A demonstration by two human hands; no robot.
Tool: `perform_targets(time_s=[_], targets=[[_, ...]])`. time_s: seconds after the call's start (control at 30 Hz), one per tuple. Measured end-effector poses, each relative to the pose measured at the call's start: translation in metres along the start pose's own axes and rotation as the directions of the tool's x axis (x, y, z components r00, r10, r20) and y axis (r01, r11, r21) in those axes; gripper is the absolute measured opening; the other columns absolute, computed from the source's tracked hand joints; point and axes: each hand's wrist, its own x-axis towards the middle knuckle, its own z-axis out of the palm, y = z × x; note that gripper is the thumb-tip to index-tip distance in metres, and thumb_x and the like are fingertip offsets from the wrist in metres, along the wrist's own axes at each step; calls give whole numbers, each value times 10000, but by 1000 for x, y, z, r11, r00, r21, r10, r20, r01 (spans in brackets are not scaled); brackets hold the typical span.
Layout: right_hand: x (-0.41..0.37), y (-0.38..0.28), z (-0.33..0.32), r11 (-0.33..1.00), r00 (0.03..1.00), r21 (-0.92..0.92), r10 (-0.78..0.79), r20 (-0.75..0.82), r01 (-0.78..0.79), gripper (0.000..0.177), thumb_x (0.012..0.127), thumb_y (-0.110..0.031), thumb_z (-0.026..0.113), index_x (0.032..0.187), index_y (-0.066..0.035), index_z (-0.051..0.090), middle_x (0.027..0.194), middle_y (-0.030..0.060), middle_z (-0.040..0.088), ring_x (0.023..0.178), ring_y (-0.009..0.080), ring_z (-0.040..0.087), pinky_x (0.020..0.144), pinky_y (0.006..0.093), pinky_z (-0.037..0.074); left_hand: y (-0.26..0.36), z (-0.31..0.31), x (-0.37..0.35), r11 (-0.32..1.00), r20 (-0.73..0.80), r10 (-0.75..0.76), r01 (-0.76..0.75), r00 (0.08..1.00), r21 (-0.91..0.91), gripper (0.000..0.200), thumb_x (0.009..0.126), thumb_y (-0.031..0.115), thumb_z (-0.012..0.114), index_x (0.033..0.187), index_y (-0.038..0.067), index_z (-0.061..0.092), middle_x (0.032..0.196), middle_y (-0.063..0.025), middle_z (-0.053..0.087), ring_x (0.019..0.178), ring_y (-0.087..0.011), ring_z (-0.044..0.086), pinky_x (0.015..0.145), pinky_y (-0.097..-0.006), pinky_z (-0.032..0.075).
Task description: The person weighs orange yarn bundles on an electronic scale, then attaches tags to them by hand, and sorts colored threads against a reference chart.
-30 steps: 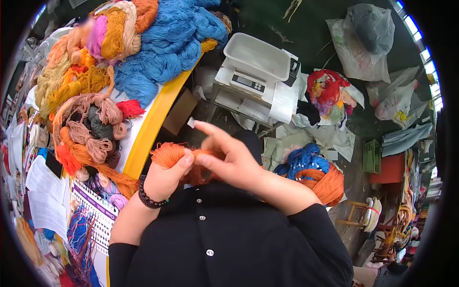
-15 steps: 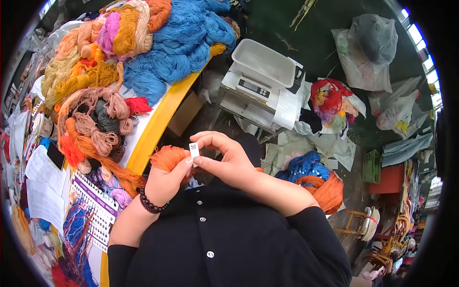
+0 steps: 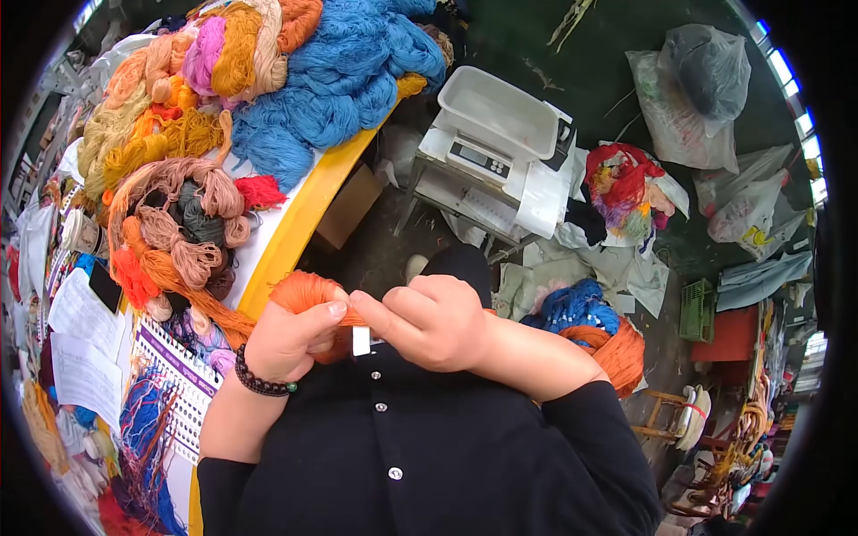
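Note:
A skein of orange yarn (image 3: 302,291) is gripped in my left hand (image 3: 299,332), its thumb lying over the strands and a dark beaded bracelet at the wrist. My right hand (image 3: 433,323) is closed with its fingers curled, and its index fingertip meets the yarn right beside my left thumb. A bit of orange also shows behind the right hand. Between the two hands, just below the fingertips, hangs a small white tag (image 3: 361,341); no print on it is readable now. Whether the right fingers also pinch the tag is hidden.
A yellow-edged table (image 3: 308,219) on the left bears blue yarn (image 3: 331,80), brown yarn (image 3: 192,259) and a thread colour card (image 3: 183,384). Ahead stands a digital scale (image 3: 483,159) with a white tray. Blue and orange yarn (image 3: 617,357) lies to the right.
The tag, held up before with "30" showing, now hangs lower between my hands. My right hand has curled its fingers and come down against the yarn. My left hand shifted slightly left.

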Motion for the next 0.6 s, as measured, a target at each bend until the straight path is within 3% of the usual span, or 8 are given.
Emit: perform_targets(time_s=[0.07,0.2,0.23,0.3,0.37,0.43,0.5,0.6], targets=[[-2,1,12,959,978,243,176,-114,-144,420,647,-94,718,1053,-42,627,624,25,494,515,167,493,434,287,381,-7,10,1,965,-85,175,-153,981,214,120,886,104,560,858,-5,600,640,22,524,576,-60,477,531,-210,374],[3,-6,19,567,790,625,598,136,-537,271,808,-119,684,1036,15,624,693,105,605,585,142,579,505,262,429,-13,18,3,646,-41,563,-409,826,644,76,882,47,543,866,-6,595,751,-22,582,661,-88,545,608,-239,441],[2,-8,20,568,792,627,595,135,-533,271,808,-119,684,1036,15,624,693,105,605,585,142,579,505,262,429,-7,26,3,386,82,653,-424,753,819,68,881,45,546,872,2,598,758,-38,574,657,-111,547,597,-252,440],[0,-8,20,80,601,774,682,416,-628,193,819,-111,662,983,-10,652,785,133,623,691,210,613,620,278,479,-13,18,9,91,248,741,-459,624,884,67,882,46,549,877,3,601,764,-52,568,653,-129,547,583,-264,435],[1,-3,18,223,660,766,679,322,-603,121,806,-85,661,917,-35,667,743,106,610,653,211,595,592,287,473,-17,17,13,156,223,746,-490,628,858,79,885,63,555,884,0,603,762,-55,571,658,-131,555,587,-273,437],[1,2,12,680,841,538,531,109,-499,103,768,-66,678,869,-54,659,696,70,589,600,206,567,547,293,457,-20,16,14,652,-97,553,-357,828,668,164,915,136,528,891,-6,607,712,-42,559,567,-112,514,528,-251,402],[-2,0,15,779,881,460,473,13,-426,112,749,-58,683,857,-61,652,683,56,580,581,201,556,527,297,446,-14,10,15,977,-96,98,-78,991,198,259,945,245,487,908,9,589,636,-11,522,457,-46,377,430,-189,272],[-5,3,19,898,933,332,341,-115,-287,178,704,-46,698,873,-64,646,672,37,574,550,193,541,495,302,430,-14,2,16,968,121,-188,205,975,-147,211,934,250,522,909,45,568,603,13,473,448,-19,326,407,-169,211]])
